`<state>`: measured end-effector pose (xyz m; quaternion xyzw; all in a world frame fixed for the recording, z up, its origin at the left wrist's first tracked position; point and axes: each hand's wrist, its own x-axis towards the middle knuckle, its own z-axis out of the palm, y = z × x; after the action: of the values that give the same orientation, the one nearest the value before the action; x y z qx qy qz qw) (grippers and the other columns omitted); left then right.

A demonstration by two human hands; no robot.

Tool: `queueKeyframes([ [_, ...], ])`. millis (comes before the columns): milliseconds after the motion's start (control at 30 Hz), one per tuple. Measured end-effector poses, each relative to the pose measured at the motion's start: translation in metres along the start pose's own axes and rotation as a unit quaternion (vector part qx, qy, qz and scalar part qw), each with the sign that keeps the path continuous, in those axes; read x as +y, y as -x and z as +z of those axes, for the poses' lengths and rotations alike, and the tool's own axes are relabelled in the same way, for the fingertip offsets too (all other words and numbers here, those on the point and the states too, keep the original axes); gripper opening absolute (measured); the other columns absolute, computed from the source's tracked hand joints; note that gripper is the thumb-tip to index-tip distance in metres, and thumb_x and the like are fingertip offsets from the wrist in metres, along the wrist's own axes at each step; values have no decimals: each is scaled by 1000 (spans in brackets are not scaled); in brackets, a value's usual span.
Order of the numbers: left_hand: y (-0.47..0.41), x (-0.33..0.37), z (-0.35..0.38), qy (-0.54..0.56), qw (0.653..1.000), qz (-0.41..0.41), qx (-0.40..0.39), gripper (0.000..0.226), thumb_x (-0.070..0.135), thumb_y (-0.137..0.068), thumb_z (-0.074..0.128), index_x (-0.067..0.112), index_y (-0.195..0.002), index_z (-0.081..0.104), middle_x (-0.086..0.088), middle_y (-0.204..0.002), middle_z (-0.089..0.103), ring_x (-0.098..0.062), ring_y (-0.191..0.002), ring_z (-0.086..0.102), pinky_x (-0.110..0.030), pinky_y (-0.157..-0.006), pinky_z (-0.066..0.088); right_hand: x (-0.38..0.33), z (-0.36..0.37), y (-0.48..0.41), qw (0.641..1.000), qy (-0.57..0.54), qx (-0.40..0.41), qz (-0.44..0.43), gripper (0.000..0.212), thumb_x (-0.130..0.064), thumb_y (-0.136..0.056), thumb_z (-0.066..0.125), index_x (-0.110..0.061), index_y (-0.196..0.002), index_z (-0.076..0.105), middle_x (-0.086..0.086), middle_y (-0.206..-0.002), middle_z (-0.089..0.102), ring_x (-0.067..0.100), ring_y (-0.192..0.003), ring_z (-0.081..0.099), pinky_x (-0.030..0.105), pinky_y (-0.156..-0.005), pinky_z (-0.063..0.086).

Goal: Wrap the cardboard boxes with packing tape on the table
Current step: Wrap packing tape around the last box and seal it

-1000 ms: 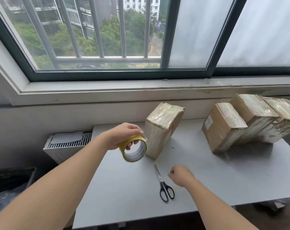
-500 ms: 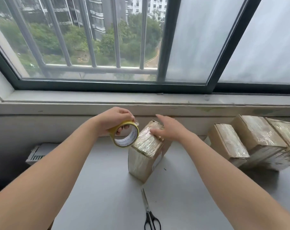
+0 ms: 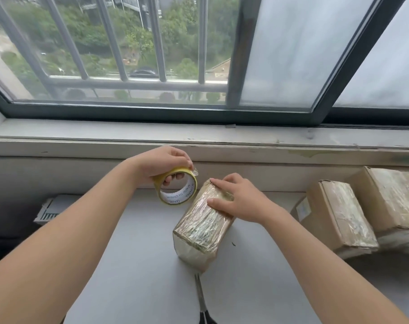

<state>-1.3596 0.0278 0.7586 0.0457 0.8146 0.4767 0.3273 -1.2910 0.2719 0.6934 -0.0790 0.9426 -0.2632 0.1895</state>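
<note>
Steadying the box now, so the next band looks about to start.

Change over the last second: right hand (image 3: 239, 203) was a loose fist near the scissors (image 3: 200, 296), off the box. Now it lies flat on the far top end of the centre cardboard box (image 3: 202, 230), fingers straight and spread, pressing, curled round nothing. Left hand (image 3: 162, 163) is doing the same job as before: fingers through the core, clamped on the packing tape roll (image 3: 179, 198), held in the air just left of the box's far top corner. A short free tape end (image 3: 194, 171) sticks out on the roll's right. It's near the right fingertips and, as far as I can tell, not yet on the box.

Meaning: the box is pinned, so sticking the free end down and pulling tape is the likely next move. Top and near faces are already glossy with tape, so this would be an extra layer.

The box stands mid-table (image 3: 138, 265).

Edges and room:
- Left: table edge runs under the left forearm, with bare top between it and the box.
- Far: wall and window sill (image 3: 199, 136) are right behind the roll, so there's little swing room.
- Right: wrapped boxes (image 3: 339, 218) sit well apart, leaving a gap.
- Near: scissors lie at the box's near bottom corner, touching or not I can't tell. Possible snag if the box is turned.
</note>
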Motion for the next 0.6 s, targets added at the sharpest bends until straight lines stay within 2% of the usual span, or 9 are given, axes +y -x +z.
queueKeyframes([
  [133, -8, 7, -3, -15, 1000, 4, -18, 22, 25, -104, 57, 11, -100, 73, -5, -67, 61, -12, -46, 44, -24, -45, 41, -14, 6, 1, 999, 50, 10, 8, 78, -83, -85, 46, -51, -154, 27, -15, -148, 36, 17, -138, 33, 47, -112, 36],
  [200, -11, 11, -4, -34, 999, 8, -19, 21, 24, -103, 57, 12, -99, 73, -6, -68, 62, -14, -47, 45, -26, -46, 41, -15, 7, 2, 999, 13, 26, 15, 90, -83, -80, 54, -48, -157, 22, -11, -149, 41, 20, -139, 38, 46, -112, 39],
  [267, -12, 15, -4, -51, 998, 9, -23, 21, 21, -101, 56, 11, -99, 74, -7, -68, 64, -16, -48, 45, -26, -46, 42, -15, 2, 4, 998, -43, 29, 31, 103, -79, -78, 63, -39, -161, 17, -8, -146, 49, 19, -134, 47, 42, -109, 43],
  [300, -12, 17, -3, -63, 998, 9, -26, 21, 20, -101, 56, 11, -99, 75, -8, -69, 64, -17, -48, 46, -26, -47, 43, -14, -2, 4, 997, -68, 23, 38, 101, -74, -81, 65, -34, -162, 19, -8, -144, 51, 17, -131, 50, 38, -108, 44],
  [367, -10, 22, -2, -83, 996, 10, -34, 22, 16, -100, 53, 10, -100, 74, -10, -71, 65, -17, -46, 48, -26, -46, 44, -12, -10, 3, 992, -113, 18, 43, 77, -59, -94, 62, -31, -159, 32, -9, -141, 55, 13, -129, 53, 32, -105, 45],
  [433, -7, 28, 0, -93, 995, 5, -39, 22, 14, -100, 52, 10, -101, 73, -12, -76, 66, -17, -46, 50, -26, -46, 45, -12, -21, 0, 986, -150, 64, 37, 44, -42, -102, 56, -30, -145, 55, -10, -134, 63, 11, -124, 59, 30, -101, 48],
  [500, -5, 34, 2, -102, 994, 3, -37, 22, 15, -100, 51, 15, -100, 74, -13, -87, 67, -18, -52, 55, -28, -50, 49, -18, -36, -3, 971, -207, 117, 36, 26, -36, -104, 55, -26, -119, 73, -11, -114, 73, 8, -109, 67, 36, -98, 53],
  [533, -3, 37, 3, -114, 993, 8, -31, 23, 17, -100, 51, 18, -99, 74, -11, -92, 66, -19, -58, 58, -30, -53, 50, -25, -44, -4, 963, -242, 114, 31, 27, -39, -104, 55, -22, -107, 75, -10, -104, 76, 9, -100, 70, 39, -96, 57],
  [600, -2, 42, 6, -132, 991, 26, -19, 23, 21, -101, 51, 21, -99, 75, -9, -96, 67, -21, -70, 61, -32, -59, 51, -41, -58, -6, 965, -254, 69, 7, 44, -57, -98, 54, -17, -96, 75, -6, -91, 78, 9, -88, 74, 39, -90, 60],
])
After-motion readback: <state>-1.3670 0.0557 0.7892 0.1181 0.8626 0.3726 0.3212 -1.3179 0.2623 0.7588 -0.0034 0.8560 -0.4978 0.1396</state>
